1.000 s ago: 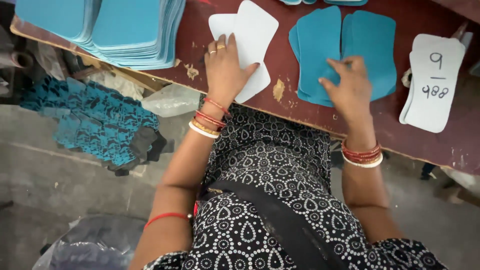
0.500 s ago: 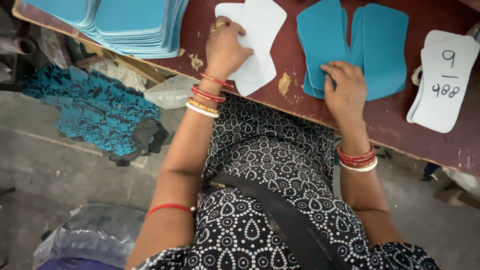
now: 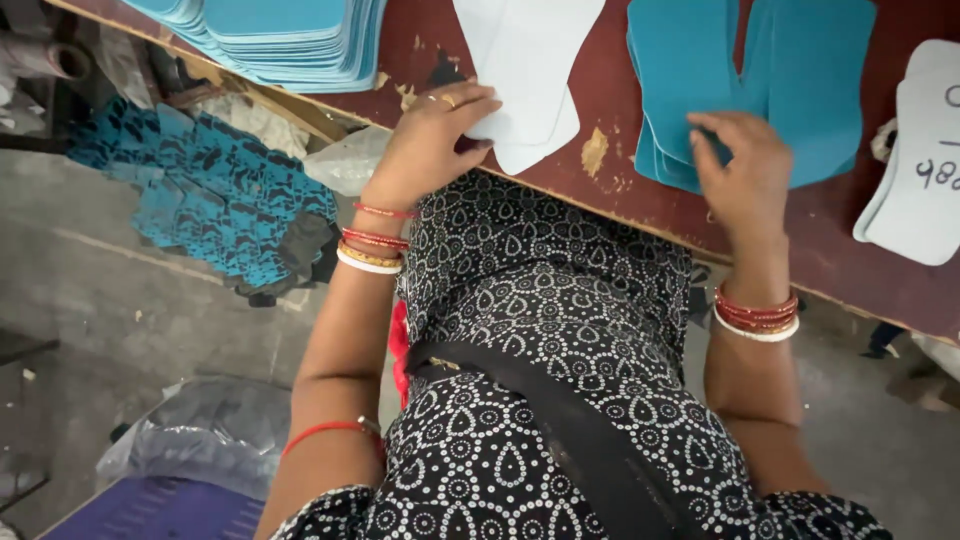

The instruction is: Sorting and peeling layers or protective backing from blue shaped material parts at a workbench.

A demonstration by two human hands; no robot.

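Bench layout, seen from above the person's head.

Table (image 3: 620,110) runs across the top; the person stands at its near edge. Left hand (image 3: 425,145) rests on the near end of a stack of cut sheets (image 3: 525,70) at mid-table. Right hand (image 3: 745,175) lies on the near edge of a pile of shaped pieces (image 3: 750,70), right of those sheets. A marked pattern card (image 3: 915,170) lies further right, at the frame edge. A tall stack of pieces (image 3: 285,35) sits at the table's far-left end. Below that end, on the floor (image 3: 120,320), lies a heap of offcuts (image 3: 200,200); a plastic bag (image 3: 215,435) lies nearer the person's left elbow.
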